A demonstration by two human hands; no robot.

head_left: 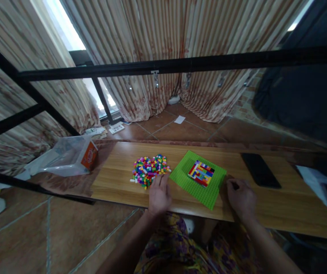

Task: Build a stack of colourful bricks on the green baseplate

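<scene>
A heap of small colourful toy bricks lies on the wooden table. At its near right edge rests my left hand, its fingers stretched forward and touching the closest bricks. To the right of the heap a green baseplate lies at an angle. Near its middle sits a square block of joined multicoloured bricks. Just beyond the baseplate's right corner is my right hand, fingers curled and thumb drawn in. Whatever its fingertips may hold is hidden or too small to make out.
A black phone-like slab lies right of my right hand. Left of the table stands a clear plastic box with an orange label. A black metal bar crosses in front of striped curtains. Papers lie at the far right.
</scene>
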